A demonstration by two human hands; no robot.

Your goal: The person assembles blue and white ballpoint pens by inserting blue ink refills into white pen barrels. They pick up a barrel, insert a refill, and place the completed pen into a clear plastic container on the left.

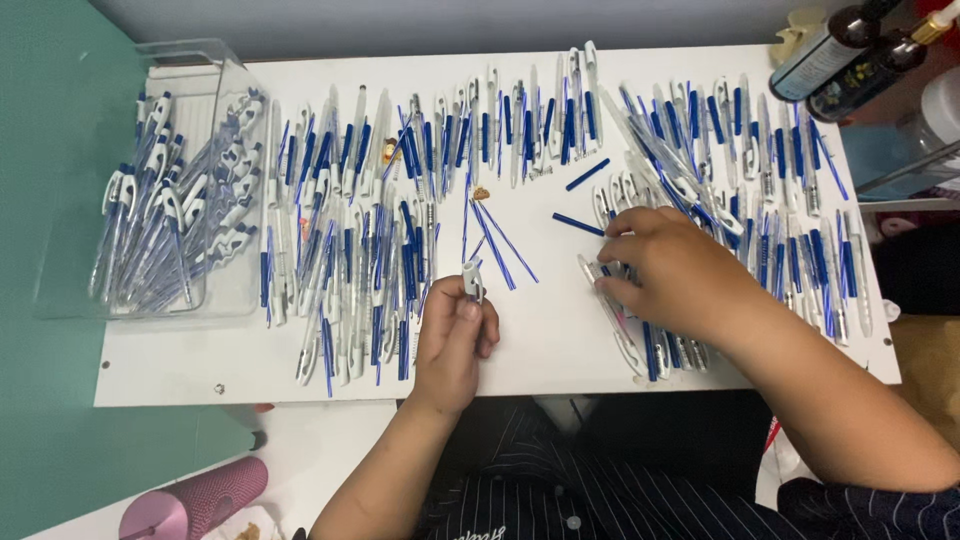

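Note:
My left hand [455, 340] is closed around a short white pen part [473, 281], holding it upright above the white board [550, 330]. My right hand [670, 270] reaches into the right-hand pile of white and blue pen parts [760, 190], its fingers pinching a clear pen barrel [597, 271] at the pile's left edge. Loose blue refills [500, 245] lie between the two hands. Another wide spread of pen parts [370, 240] lies left of my left hand.
A clear plastic bin [175, 200] with several assembled pens stands at the board's left end. Two dark bottles [850, 50] stand at the top right corner. A pink tumbler [195, 500] lies on the lower surface at bottom left. A teal wall is on the left.

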